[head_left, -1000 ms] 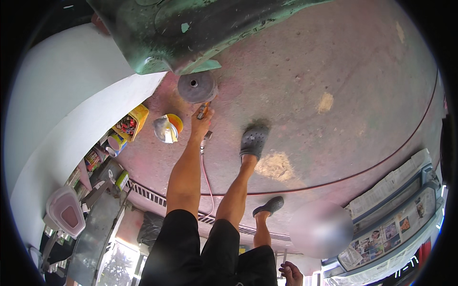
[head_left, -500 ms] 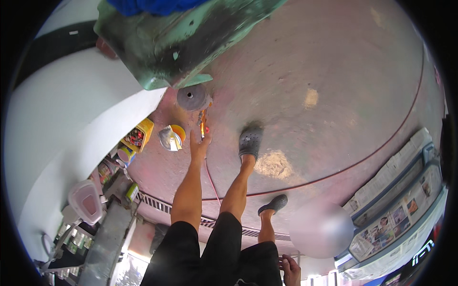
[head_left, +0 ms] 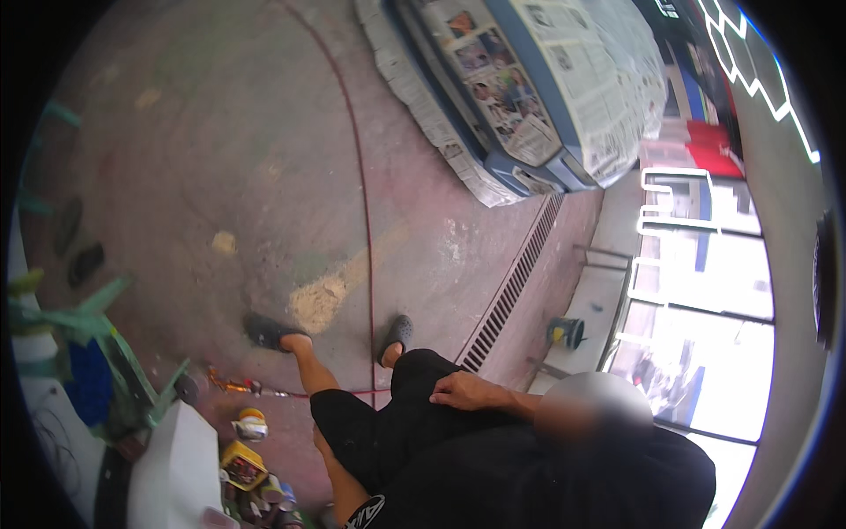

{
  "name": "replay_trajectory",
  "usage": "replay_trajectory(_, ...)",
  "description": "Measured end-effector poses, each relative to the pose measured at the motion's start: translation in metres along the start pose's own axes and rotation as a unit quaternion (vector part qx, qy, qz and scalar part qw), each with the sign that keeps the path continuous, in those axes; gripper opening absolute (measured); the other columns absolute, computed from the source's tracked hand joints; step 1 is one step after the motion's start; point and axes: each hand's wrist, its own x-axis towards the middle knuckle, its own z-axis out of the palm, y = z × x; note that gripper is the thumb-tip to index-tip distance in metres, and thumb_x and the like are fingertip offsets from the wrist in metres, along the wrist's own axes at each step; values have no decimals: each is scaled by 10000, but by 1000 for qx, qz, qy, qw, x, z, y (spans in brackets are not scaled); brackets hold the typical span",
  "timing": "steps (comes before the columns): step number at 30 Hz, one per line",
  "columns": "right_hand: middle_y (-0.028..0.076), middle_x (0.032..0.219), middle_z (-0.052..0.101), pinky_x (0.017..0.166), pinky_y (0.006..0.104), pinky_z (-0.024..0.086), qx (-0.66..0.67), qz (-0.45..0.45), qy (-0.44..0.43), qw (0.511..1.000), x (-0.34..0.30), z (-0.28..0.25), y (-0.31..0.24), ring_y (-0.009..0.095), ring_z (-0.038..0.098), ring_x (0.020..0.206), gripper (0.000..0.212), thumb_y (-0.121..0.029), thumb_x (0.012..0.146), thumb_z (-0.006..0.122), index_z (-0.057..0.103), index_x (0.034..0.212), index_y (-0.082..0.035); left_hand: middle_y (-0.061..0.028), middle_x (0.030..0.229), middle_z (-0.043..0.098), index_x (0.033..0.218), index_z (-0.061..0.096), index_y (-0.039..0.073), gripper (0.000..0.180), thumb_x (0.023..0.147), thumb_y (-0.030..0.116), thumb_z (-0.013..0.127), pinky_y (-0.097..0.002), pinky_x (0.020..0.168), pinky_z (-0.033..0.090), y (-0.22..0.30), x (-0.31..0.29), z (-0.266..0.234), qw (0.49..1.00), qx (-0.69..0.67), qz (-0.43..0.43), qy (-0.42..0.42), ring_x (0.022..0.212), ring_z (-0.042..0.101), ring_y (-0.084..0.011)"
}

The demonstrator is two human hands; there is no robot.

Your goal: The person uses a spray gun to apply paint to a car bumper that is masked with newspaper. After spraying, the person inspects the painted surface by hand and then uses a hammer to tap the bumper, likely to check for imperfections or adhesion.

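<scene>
My right hand (head_left: pixel 460 391) lies against the thigh of my black shorts (head_left: pixel 414 375), fingers curled in and nothing visible in them. Low beside the other leg is my left hand (head_left: pixel 321 435), partly covered by the shorts leg, its fingers hidden. On the floor left of my foot rests an orange air tool (head_left: pixel 229 384) with a grey round pad (head_left: pixel 187 386), joined to a thin red hose (head_left: pixel 300 394). Close by stands a small tub (head_left: pixel 251 430) with an orange-yellow part.
A yellow container (head_left: pixel 243 467) of small items stands near several cans. Green masked panels (head_left: pixel 128 370) are at left. A paper-covered blue car part (head_left: pixel 529 150) sits ahead right, by a floor grate (head_left: pixel 511 286). A red hose (head_left: pixel 363 194) crosses the floor. A dark bucket (head_left: pixel 567 333) stands right.
My view has swung to the right. My left hand has drawn back from beside the air tool, which lies on the floor. My right hand has come to my thigh.
</scene>
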Motion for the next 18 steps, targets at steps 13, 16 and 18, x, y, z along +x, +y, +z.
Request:
replay_trajectory(13,212,1027,790,880,557,587,100,138,244,955,-282,56,284,444,750,1003,312,-358,969,678,795,1042,-78,-111,1130,693,1362,659,25,498,1088,441,631,-370,829,546,84,-166,140,833,529,142,-80,981,658,-224)
replay_trajectory(16,202,1037,797,873,541,594,133,167,228,950,-331,101,307,435,754,1008,282,-330,931,686,812,1018,-94,-97,1047,717,1312,700,24,475,1088,437,631,-361,795,548,107,-183,172,771,602,182,-103,910,667,-207)
replay_trajectory(18,189,1041,802,866,528,598,169,164,197,952,-356,119,299,421,757,1015,278,-323,903,694,824,1019,-106,-87,993,733,1279,727,23,464,1088,435,631,-355,772,549,132,-191,194,730,637,215,-124,862,673,-195)
